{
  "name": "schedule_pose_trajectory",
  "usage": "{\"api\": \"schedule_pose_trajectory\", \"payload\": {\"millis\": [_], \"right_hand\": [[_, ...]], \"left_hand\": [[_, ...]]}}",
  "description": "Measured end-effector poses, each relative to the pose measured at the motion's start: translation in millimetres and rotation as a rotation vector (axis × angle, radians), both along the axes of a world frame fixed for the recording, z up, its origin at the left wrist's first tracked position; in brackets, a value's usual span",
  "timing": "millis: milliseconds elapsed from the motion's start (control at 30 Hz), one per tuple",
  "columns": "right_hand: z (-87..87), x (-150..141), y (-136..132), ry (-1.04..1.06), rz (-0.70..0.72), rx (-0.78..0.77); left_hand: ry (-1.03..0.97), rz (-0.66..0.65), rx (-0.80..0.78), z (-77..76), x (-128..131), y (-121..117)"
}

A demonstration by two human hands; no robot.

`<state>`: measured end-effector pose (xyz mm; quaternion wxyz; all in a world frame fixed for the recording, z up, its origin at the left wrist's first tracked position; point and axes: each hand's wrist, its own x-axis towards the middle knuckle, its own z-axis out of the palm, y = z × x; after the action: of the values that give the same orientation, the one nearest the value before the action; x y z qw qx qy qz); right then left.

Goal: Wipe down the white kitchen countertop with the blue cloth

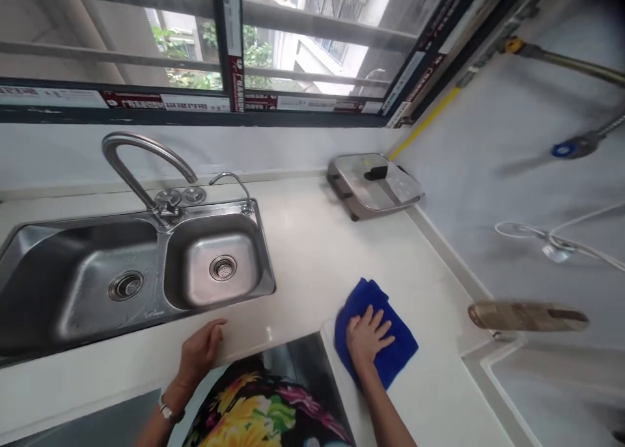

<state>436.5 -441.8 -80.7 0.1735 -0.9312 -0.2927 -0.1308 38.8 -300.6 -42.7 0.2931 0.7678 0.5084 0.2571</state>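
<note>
A blue cloth lies on the white countertop, to the right of the sink. My right hand presses flat on it with the fingers spread, so the part of the cloth under the palm is hidden. At the counter's front edge, below the smaller basin, my left hand rests with its fingers curled in. Nothing shows in that hand, and a watch is on its wrist. Just beyond it is the double-basin steel sink.
A curved faucet and a smaller spout rise behind the sink. A metal-rimmed appliance with a glass-like top stands in the back right corner. On the right wall are a yellow pipe, a white cable and a brown elongated object.
</note>
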Motion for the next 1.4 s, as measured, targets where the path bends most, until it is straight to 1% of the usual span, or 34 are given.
{"api": "schedule_pose_trajectory", "payload": {"millis": [100,167,267,367,467,567,667,767,833,900,967,1033,1100,1200,1300,1400], "right_hand": [[-0.6,-5,45,0.0,0.088,0.004],[-0.5,-13,74,0.005,0.139,-0.016],[1.4,-26,110,0.011,0.252,-0.059],[4.6,-37,132,-0.01,0.399,-0.12],[7.6,-40,136,-0.051,0.547,-0.229],[9.1,-38,126,-0.106,0.666,-0.308],[8.6,-36,108,-0.132,0.771,-0.332],[8.1,-33,83,-0.117,0.885,-0.334],[9.2,-32,66,-0.108,0.958,-0.324],[12.0,-30,51,-0.108,1.021,-0.321],[15.2,-29,42,-0.108,1.055,-0.332],[17.2,-30,40,-0.11,1.048,-0.347],[17.6,-34,46,-0.117,1.015,-0.36],[17.1,-44,66,-0.121,0.965,-0.375],[17.6,-55,97,-0.123,0.903,-0.383],[19.0,-64,136,-0.124,0.833,-0.381]], "left_hand": [[0.025,0.21,-0.002,-0.4,-40,-11],[0.035,0.325,-0.002,-0.9,-57,-21],[0.039,0.449,-0.026,-2.5,-69,-31],[0.024,0.493,-0.042,-3.8,-71,-34],[0.027,0.499,-0.016,-2.8,-71,-32],[0.058,0.554,0.012,0.9,-76,-31],[0.066,0.651,0.006,6.1,-81,-30],[0.03,0.728,-0.03,9.2,-82,-29],[0.027,0.775,-0.056,8.7,-80,-26],[0.065,0.816,-0.083,6.3,-77,-24],[0.114,0.834,-0.107,3.1,-75,-22],[0.147,0.845,-0.125,0.4,-75,-21],[0.173,0.845,-0.15,-1.1,-75,-20],[0.21,0.845,-0.188,-2.5,-77,-19],[0.241,0.849,-0.207,-7.2,-78,-20],[0.263,0.855,-0.184,-16.0,-81,-22]]}}
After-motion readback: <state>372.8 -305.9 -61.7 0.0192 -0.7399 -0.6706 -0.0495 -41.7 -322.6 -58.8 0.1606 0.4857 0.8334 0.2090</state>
